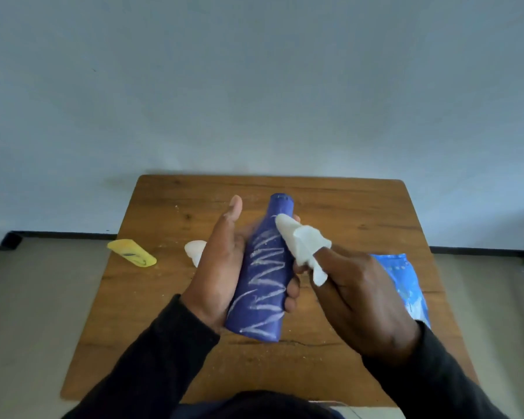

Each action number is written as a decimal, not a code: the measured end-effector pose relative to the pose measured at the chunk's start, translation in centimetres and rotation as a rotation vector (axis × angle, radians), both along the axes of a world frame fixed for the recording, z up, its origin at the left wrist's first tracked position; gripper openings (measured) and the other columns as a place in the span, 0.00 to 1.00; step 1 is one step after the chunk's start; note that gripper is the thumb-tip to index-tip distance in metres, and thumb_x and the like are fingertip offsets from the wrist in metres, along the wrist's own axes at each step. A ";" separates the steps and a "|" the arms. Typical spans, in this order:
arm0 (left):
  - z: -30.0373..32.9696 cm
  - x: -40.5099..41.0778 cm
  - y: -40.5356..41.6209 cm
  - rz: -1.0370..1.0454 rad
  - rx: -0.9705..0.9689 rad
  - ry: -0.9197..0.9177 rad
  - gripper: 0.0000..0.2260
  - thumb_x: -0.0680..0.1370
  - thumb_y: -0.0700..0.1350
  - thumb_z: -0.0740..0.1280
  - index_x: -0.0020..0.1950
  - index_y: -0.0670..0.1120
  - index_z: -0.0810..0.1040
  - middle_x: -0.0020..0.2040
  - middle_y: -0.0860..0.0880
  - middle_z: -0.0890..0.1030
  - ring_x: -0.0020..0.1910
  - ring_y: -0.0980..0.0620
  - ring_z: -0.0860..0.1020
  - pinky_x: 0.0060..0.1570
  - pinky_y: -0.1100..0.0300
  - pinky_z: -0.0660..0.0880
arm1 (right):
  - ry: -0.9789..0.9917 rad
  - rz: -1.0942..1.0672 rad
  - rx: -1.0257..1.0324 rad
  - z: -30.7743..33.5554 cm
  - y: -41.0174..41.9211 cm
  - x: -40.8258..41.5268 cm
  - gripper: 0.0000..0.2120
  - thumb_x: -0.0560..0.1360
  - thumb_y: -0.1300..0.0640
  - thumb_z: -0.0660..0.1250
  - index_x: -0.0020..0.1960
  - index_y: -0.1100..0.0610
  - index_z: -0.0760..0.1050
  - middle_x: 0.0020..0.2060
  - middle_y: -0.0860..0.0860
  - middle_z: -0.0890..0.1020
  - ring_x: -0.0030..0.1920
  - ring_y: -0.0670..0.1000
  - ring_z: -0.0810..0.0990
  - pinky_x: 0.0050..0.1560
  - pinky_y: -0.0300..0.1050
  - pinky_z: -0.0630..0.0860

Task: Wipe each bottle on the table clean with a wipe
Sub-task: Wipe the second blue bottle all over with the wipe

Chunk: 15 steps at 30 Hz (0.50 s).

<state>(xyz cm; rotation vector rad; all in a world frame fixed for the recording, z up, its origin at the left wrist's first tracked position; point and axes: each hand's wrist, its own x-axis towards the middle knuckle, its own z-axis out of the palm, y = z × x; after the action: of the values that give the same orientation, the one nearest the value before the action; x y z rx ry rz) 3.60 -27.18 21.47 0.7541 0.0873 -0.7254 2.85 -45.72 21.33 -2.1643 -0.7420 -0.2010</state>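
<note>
My left hand (221, 267) grips a dark blue bottle (263, 285) above the middle of the wooden table (360, 213), cap end pointing away from me. White zigzag chalk-like marks run down the bottle's body. My right hand (354, 294) holds a white wipe (303, 240) wrapped over its fingers, and the wipe presses against the bottle's neck. A yellow bottle (132, 253) lies on its side at the table's left edge. A white bottle (195, 249) lies behind my left hand, mostly hidden.
A blue wipe packet (406, 282) lies flat on the table's right side, partly behind my right hand. Small crumbs of white dust dot the tabletop. A pale wall rises just beyond the table's far edge.
</note>
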 end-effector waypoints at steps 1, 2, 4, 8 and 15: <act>0.2 -0.2 0.3 -0.017 -0.017 -0.009 0.40 0.79 0.71 0.48 0.71 0.38 0.71 0.40 0.38 0.78 0.32 0.44 0.79 0.34 0.53 0.78 | -0.024 -0.005 -0.027 0.3 0.3 0.2 0.13 0.76 0.63 0.59 0.43 0.45 0.67 0.39 0.35 0.76 0.34 0.39 0.73 0.33 0.40 0.74; 0.4 -0.4 0.7 -0.027 -0.027 -0.014 0.41 0.79 0.72 0.47 0.71 0.37 0.70 0.40 0.38 0.78 0.32 0.44 0.79 0.33 0.53 0.78 | -0.055 -0.024 -0.056 0.6 0.5 0.3 0.10 0.76 0.61 0.58 0.43 0.46 0.68 0.37 0.40 0.76 0.32 0.44 0.72 0.30 0.45 0.73; 0.6 -0.5 1.4 -0.042 -0.051 -0.014 0.43 0.78 0.73 0.47 0.73 0.37 0.68 0.39 0.38 0.79 0.32 0.43 0.80 0.33 0.52 0.79 | -0.075 -0.028 -0.105 0.8 0.3 0.2 0.07 0.77 0.59 0.58 0.44 0.48 0.69 0.35 0.44 0.74 0.30 0.50 0.71 0.27 0.48 0.70; 1.2 -1.0 1.8 -0.042 -0.002 -0.016 0.42 0.77 0.74 0.46 0.70 0.42 0.74 0.40 0.37 0.80 0.31 0.42 0.79 0.32 0.52 0.79 | 0.018 0.143 -0.165 1.7 0.4 -1.3 0.08 0.78 0.59 0.59 0.51 0.49 0.75 0.40 0.46 0.81 0.35 0.54 0.78 0.31 0.49 0.74; 1.4 -1.7 2.0 -0.046 -0.054 -0.063 0.42 0.76 0.75 0.45 0.69 0.41 0.71 0.40 0.38 0.80 0.32 0.43 0.80 0.33 0.52 0.79 | -0.117 -0.055 -0.278 3.0 0.2 -0.8 0.05 0.74 0.61 0.65 0.43 0.52 0.71 0.32 0.44 0.72 0.27 0.50 0.69 0.23 0.47 0.66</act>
<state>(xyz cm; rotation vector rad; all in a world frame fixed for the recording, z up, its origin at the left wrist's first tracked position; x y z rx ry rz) 1.89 -25.14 22.84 0.7284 -0.0067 -0.7448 2.07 -45.49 24.29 -2.4553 -0.8162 -0.2688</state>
